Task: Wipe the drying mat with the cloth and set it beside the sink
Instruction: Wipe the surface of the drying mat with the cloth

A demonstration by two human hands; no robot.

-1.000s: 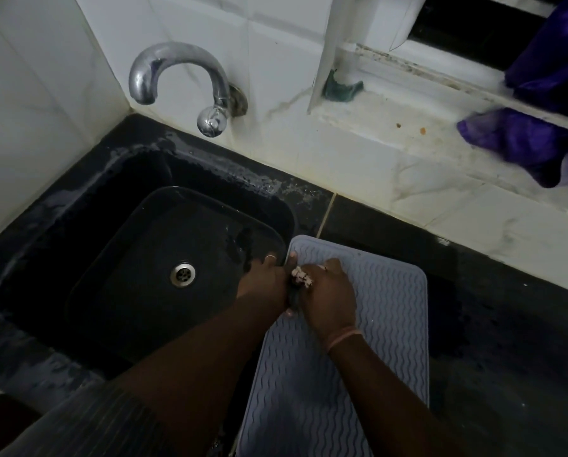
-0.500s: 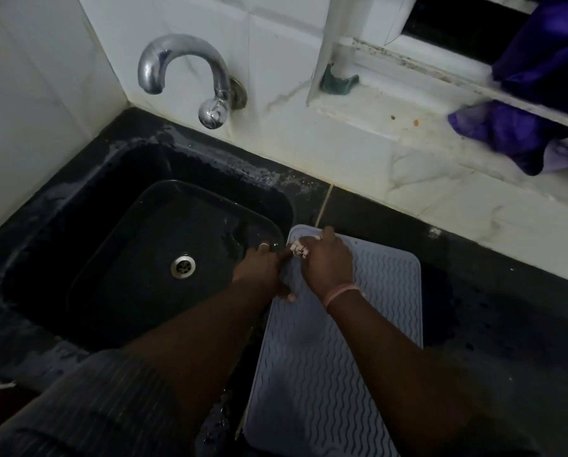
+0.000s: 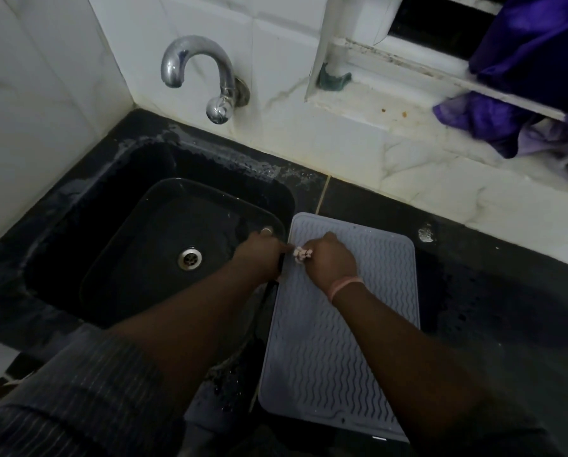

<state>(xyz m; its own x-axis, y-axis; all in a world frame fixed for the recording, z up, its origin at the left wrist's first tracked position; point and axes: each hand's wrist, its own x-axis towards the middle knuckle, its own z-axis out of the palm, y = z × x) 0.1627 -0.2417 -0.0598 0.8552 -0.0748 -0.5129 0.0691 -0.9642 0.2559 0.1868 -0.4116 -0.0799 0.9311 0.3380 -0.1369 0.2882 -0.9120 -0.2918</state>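
Observation:
A grey drying mat (image 3: 358, 331) with wavy ridges lies flat on the black counter just right of the sink (image 3: 88, 206). My right hand (image 3: 333, 260) is curled round a small pale pink cloth (image 3: 301, 255) and presses it on the mat's far left corner. My left hand (image 3: 261, 255), with a ring on one finger, grips the mat's left edge where it meets the sink rim. Both forearms cover part of the mat's near half.
A chrome tap (image 3: 206, 70) juts from the white tiled wall over the sink, whose drain (image 3: 189, 257) shows in the basin. A purple fabric (image 3: 497, 123) hangs on the window ledge at the far right. Wet black counter (image 3: 506, 308) stretches right of the mat.
My right hand has slid the cloth from further down the mat toward its far left corner. My left hand has stayed at the mat's left edge.

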